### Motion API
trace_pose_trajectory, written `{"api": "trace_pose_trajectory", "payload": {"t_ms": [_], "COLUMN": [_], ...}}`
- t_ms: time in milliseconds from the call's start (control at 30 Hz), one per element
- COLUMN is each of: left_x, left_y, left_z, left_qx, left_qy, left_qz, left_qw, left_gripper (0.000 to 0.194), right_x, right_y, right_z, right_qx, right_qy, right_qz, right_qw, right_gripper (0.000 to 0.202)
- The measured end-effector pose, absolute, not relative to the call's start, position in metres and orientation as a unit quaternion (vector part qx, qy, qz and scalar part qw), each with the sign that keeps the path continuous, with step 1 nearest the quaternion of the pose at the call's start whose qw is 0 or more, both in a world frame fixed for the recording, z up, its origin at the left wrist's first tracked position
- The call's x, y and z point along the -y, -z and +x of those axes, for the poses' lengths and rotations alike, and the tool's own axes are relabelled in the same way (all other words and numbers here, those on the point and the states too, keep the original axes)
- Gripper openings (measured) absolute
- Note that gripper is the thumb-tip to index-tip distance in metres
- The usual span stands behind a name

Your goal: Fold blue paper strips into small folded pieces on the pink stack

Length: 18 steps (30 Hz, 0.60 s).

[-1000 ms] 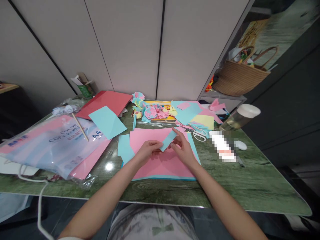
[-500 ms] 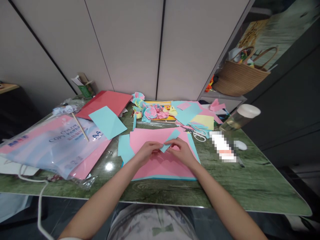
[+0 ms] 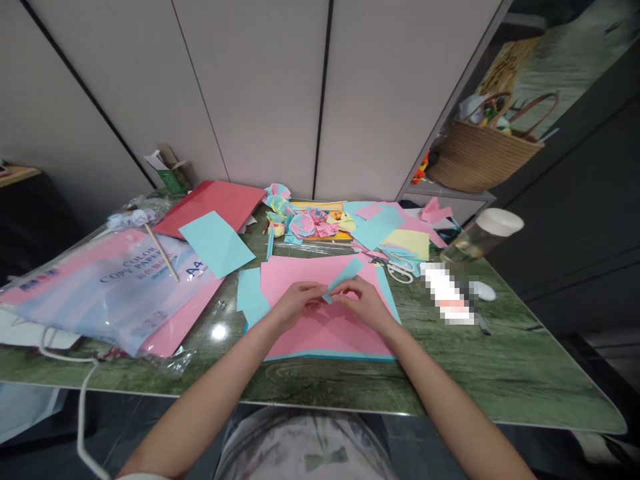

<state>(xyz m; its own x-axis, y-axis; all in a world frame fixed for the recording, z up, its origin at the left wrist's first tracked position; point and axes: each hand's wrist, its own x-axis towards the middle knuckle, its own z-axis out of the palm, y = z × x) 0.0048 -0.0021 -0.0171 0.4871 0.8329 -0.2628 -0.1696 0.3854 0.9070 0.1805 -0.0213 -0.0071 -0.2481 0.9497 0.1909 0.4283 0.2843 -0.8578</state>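
A narrow piece of light blue paper [image 3: 346, 274] slants up to the right between my two hands, above the pink sheet [image 3: 320, 337]. My left hand [image 3: 299, 303] pinches its lower end. The fingers of my right hand [image 3: 361, 299] are closed on the same piece, close beside my left fingertips. Beneath the pink sheet, blue paper [image 3: 251, 293] sticks out at the left and along the front and right edges. Parts of the fingertips are hidden behind the paper.
Crumpled paper flowers [image 3: 303, 225] lie at the back, near white-handled scissors [image 3: 401, 271]. On the left are a red folder [image 3: 213, 205], a blue sheet [image 3: 217, 245] and a plastic paper pack [image 3: 125, 287]. A lidded bottle [image 3: 483, 235] stands at the right.
The light blue piece looks narrower and its upper end reaches slightly farther right. Both hands have stayed in nearly the same place, still closed on it.
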Motion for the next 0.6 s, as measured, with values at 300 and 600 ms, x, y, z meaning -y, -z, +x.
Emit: {"api": "trace_pose_trajectory", "payload": {"t_ms": [300,600], "left_x": [0.0025,0.0022], "left_y": [0.0172,0.0177], "left_z": [0.0044,0.0044], "left_qx": [-0.386,-0.374], "left_qy": [-0.341,-0.343], "left_qz": [0.430,0.444], "left_qw": [0.742,0.738], "left_gripper": [0.030,0.032], "right_x": [0.0200,0.0183], "right_y": [0.0092,0.0078], "right_z": [0.1802,0.1812], "right_qx": [0.686,0.631], "right_qy": [-0.409,-0.468], "right_qz": [-0.448,-0.403], "right_qw": [0.400,0.469], "right_gripper": [0.036,0.060]}}
